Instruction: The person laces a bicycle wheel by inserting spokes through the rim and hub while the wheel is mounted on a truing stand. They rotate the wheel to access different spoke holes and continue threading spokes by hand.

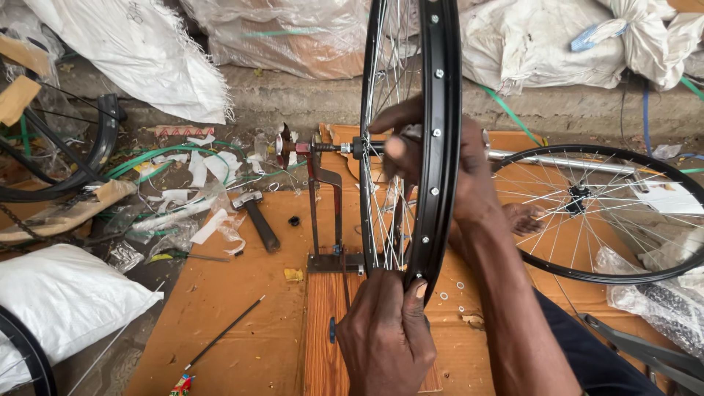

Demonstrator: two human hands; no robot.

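A black bicycle wheel rim [442, 110] with silver spokes stands upright on a metal truing stand [326, 213], its axle [323, 147] resting in the stand's arm. My left hand [385, 334] grips the rim's near bottom edge, thumb on the rim. My right hand [411, 147] reaches behind the rim and through the spokes, fingers closed near the hub on a small metal part that I cannot make out.
A second spoked wheel [587, 213] lies flat at right. A hammer [257, 216] and a loose spoke [224, 334] lie on the brown cardboard. White sacks [66, 301] and plastic scraps crowd the left, with another rim [73, 158] there. A bare foot [524, 218] rests behind the wheel.
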